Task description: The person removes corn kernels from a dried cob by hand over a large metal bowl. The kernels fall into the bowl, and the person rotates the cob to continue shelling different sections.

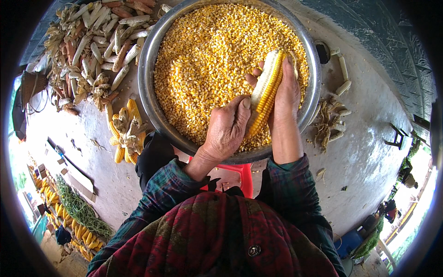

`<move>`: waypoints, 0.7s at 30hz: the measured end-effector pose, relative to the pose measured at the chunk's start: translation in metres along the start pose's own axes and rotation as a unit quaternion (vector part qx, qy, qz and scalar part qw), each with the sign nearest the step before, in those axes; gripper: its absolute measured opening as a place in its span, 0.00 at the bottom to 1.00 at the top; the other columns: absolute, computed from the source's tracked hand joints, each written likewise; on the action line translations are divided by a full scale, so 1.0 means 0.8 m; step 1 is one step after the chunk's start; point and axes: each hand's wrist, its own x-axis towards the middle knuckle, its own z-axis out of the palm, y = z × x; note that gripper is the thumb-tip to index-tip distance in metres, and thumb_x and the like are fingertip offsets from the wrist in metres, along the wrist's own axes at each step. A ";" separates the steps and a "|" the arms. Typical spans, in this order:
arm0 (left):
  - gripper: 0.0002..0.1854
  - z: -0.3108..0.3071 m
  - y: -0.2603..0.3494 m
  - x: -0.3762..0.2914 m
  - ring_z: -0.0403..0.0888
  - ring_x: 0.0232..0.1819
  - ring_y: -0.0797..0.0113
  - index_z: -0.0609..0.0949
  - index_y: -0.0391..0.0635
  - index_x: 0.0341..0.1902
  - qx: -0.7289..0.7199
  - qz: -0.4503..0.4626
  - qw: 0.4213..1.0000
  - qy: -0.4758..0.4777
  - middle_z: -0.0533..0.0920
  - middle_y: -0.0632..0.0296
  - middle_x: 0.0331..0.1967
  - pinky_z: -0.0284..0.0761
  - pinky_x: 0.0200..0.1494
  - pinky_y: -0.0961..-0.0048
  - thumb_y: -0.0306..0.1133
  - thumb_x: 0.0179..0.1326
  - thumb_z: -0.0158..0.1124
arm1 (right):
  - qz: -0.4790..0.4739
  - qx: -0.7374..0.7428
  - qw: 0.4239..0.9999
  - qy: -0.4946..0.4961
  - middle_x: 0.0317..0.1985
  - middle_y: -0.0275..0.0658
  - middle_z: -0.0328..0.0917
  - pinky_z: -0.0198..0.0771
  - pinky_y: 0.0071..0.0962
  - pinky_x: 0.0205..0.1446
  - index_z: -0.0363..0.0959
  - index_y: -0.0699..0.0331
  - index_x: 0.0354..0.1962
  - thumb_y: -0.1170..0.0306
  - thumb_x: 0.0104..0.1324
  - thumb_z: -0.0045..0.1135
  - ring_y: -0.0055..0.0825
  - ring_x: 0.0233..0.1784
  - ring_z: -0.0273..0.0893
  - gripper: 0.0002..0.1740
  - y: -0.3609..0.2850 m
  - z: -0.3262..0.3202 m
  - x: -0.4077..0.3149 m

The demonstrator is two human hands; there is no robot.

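Observation:
A partly shelled ear of corn (268, 95) is tilted over a large round metal basin (152, 104). Yellow kernels remain in rows along its right side, while the left side shows bare whitish cob. My right hand (285, 91) wraps it from the right and behind, fingertips showing past its left edge. Against the ear's lower left side, my left hand (230, 124) is closed, thumb against the curled forefinger; whether it holds loose kernels is hidden. Loose corn kernels (207, 65) fill much of the basin beneath both hands.
Bare corncobs (95, 52) and husks are heaped at upper left. A bundle of unshelled corn ears (128, 135) lies left of the basin. More cobs and dry husks (327, 121) lie on the right. A red plastic stool (246, 178) shows below the basin.

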 end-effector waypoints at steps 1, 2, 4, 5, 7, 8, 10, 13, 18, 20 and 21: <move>0.21 0.000 0.000 0.001 0.72 0.22 0.76 0.77 0.35 0.48 -0.049 0.006 0.999 -0.006 0.76 0.59 0.20 0.70 0.27 0.73 0.44 0.67 0.57 | -0.004 0.006 1.000 -0.006 0.37 0.44 0.72 0.82 0.37 0.32 0.63 0.65 0.49 0.50 0.68 0.47 0.31 0.30 0.77 0.26 0.000 0.000 0.000; 0.22 -0.001 0.001 0.002 0.71 0.22 0.76 0.77 0.34 0.48 -0.090 -0.001 0.996 -0.017 0.77 0.59 0.20 0.70 0.27 0.74 0.44 0.67 0.58 | -0.002 -0.004 1.000 0.005 0.37 0.44 0.72 0.82 0.37 0.32 0.63 0.65 0.49 0.50 0.68 0.47 0.31 0.30 0.77 0.27 0.000 0.001 0.000; 0.22 -0.001 0.002 0.003 0.72 0.22 0.76 0.77 0.34 0.48 -0.110 0.010 0.993 -0.030 0.77 0.59 0.21 0.70 0.27 0.74 0.45 0.67 0.58 | -0.007 -0.019 1.000 0.007 0.37 0.43 0.72 0.83 0.37 0.31 0.63 0.65 0.49 0.49 0.68 0.47 0.31 0.30 0.77 0.27 0.000 0.001 0.001; 0.22 0.000 0.002 0.004 0.72 0.22 0.76 0.77 0.34 0.48 -0.089 0.028 0.995 -0.032 0.78 0.59 0.22 0.70 0.27 0.74 0.45 0.67 0.58 | -0.005 -0.016 1.000 0.008 0.37 0.43 0.72 0.83 0.37 0.31 0.63 0.65 0.49 0.49 0.68 0.47 0.31 0.30 0.77 0.27 0.000 0.001 0.002; 0.23 0.001 0.003 0.004 0.72 0.23 0.76 0.77 0.33 0.47 -0.076 0.045 0.996 -0.032 0.78 0.59 0.22 0.70 0.27 0.74 0.46 0.67 0.57 | -0.002 -0.012 1.000 0.017 0.37 0.43 0.71 0.83 0.37 0.31 0.63 0.65 0.50 0.50 0.68 0.46 0.31 0.31 0.77 0.26 0.000 0.001 0.002; 0.23 0.001 0.002 0.003 0.72 0.23 0.76 0.77 0.32 0.47 -0.084 0.043 0.995 -0.032 0.78 0.59 0.22 0.70 0.28 0.74 0.46 0.67 0.57 | 0.002 -0.012 1.000 0.009 0.37 0.43 0.71 0.83 0.37 0.32 0.63 0.65 0.50 0.50 0.69 0.46 0.31 0.31 0.77 0.26 0.001 0.001 0.002; 0.24 0.001 0.001 0.002 0.73 0.23 0.75 0.77 0.32 0.47 -0.084 0.024 0.996 -0.034 0.78 0.59 0.22 0.70 0.28 0.73 0.47 0.67 0.57 | 0.004 -0.013 1.000 -0.001 0.37 0.43 0.71 0.83 0.37 0.33 0.63 0.64 0.50 0.50 0.69 0.45 0.32 0.31 0.77 0.26 0.001 0.001 0.000; 0.24 -0.002 -0.002 0.002 0.73 0.24 0.75 0.76 0.32 0.46 -0.062 0.001 0.998 -0.027 0.78 0.58 0.22 0.70 0.27 0.73 0.47 0.67 0.56 | 0.015 0.013 1.000 -0.012 0.37 0.43 0.71 0.83 0.39 0.34 0.63 0.64 0.50 0.51 0.70 0.44 0.33 0.31 0.76 0.24 0.002 0.002 -0.003; 0.25 -0.004 -0.005 0.005 0.74 0.24 0.75 0.76 0.31 0.47 -0.086 0.004 0.996 -0.022 0.79 0.58 0.24 0.70 0.27 0.73 0.47 0.67 0.57 | 0.008 -0.007 1.000 -0.014 0.36 0.42 0.70 0.82 0.39 0.34 0.63 0.63 0.50 0.48 0.67 0.47 0.33 0.31 0.76 0.27 0.004 0.003 -0.004; 0.26 0.000 -0.006 0.006 0.74 0.25 0.74 0.75 0.31 0.48 -0.092 0.002 0.995 -0.027 0.79 0.58 0.25 0.71 0.29 0.73 0.48 0.66 0.58 | 0.013 -0.002 1.000 -0.019 0.35 0.42 0.70 0.82 0.39 0.33 0.62 0.63 0.50 0.46 0.66 0.48 0.33 0.31 0.77 0.29 0.007 0.005 -0.004; 0.26 0.002 -0.006 0.007 0.74 0.26 0.74 0.75 0.31 0.49 -0.097 0.007 0.995 -0.026 0.79 0.58 0.25 0.71 0.30 0.74 0.48 0.66 0.58 | 0.026 0.008 1.000 -0.004 0.34 0.42 0.70 0.82 0.39 0.33 0.62 0.63 0.50 0.46 0.66 0.49 0.33 0.30 0.77 0.30 0.011 0.008 -0.004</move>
